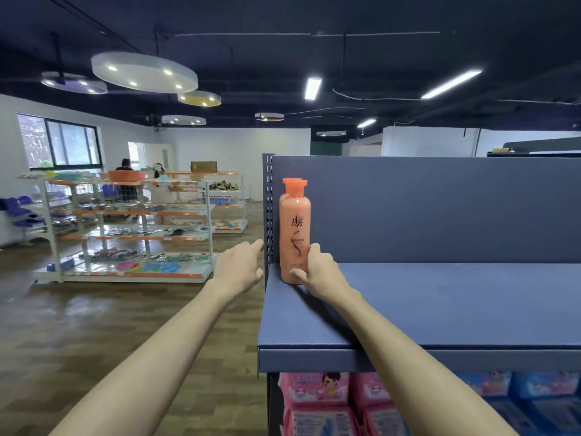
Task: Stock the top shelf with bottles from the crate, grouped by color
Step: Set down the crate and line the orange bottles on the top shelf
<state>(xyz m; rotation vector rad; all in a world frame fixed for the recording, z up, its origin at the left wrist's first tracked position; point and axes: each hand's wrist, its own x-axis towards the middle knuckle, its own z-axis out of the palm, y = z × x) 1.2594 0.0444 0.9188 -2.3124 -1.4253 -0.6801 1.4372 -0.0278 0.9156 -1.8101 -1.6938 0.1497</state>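
An orange bottle [295, 221] stands upright at the far left end of the dark blue top shelf [440, 309], with a second orange bottle directly behind it, mostly hidden. My right hand [317, 272] grips the front bottle low down, thumb on its left side and fingers round its right. My left hand [240, 267] hovers just left of the shelf's slotted upright [268, 215], fingers extended toward it and holding nothing. The crate is not in view.
Pink packs [317, 401] and blue packs [534, 398] fill the shelf below. White and orange store racks [132, 228] stand across the wooden floor to the left, with people behind them. The shelf's back panel [440, 209] rises behind the bottles.
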